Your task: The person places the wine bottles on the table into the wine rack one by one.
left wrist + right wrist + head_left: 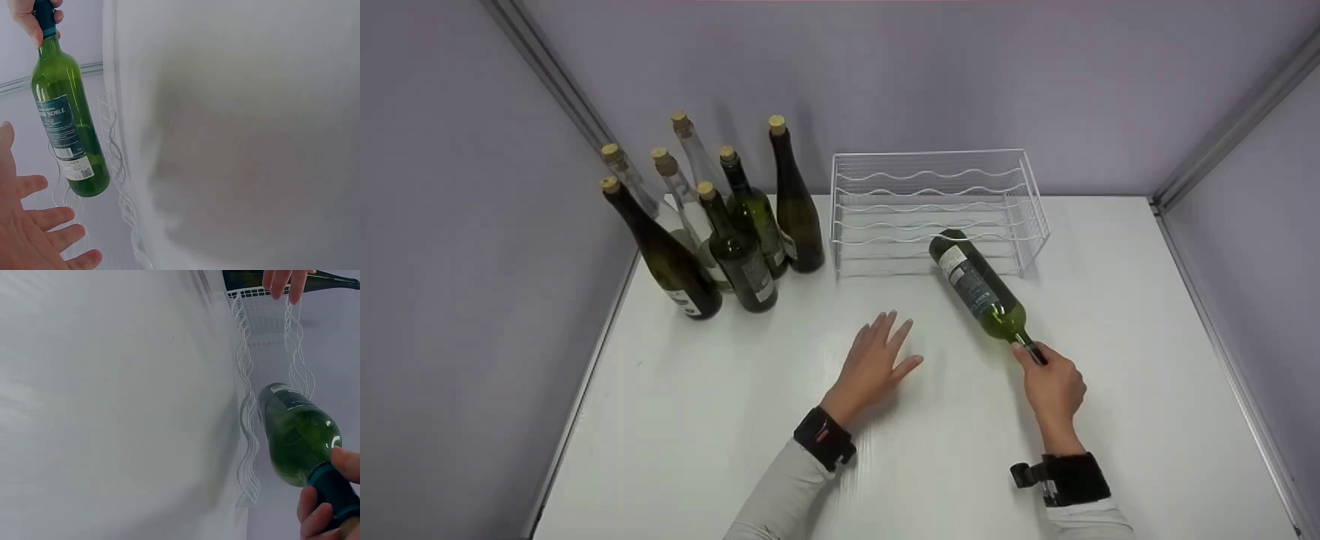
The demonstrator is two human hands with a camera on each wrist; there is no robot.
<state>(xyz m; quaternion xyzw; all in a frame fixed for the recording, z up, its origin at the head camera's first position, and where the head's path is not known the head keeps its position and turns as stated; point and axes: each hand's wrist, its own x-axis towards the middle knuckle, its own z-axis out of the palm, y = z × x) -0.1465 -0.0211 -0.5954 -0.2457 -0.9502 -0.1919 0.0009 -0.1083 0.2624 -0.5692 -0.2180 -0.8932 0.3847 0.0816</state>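
My right hand (1055, 386) grips the neck of a green wine bottle (979, 285) with a dark label. The bottle is tilted, its base pointing at the front right of a white wire rack (885, 241) with wavy bars. In the left wrist view the bottle (62, 118) hangs base down in that image, its label facing the camera. The right wrist view shows my thumb and fingers around the bottle's dark neck wrap (332, 492). My left hand (870, 367) is in front of the rack, fingers spread, holding nothing.
Several corked bottles stand at the back left, among them a tall dark bottle (799, 210) beside the rack, a brown bottle (667, 259) and a clear bottle (686, 199). Walls enclose the white table (697, 420) at the back and both sides.
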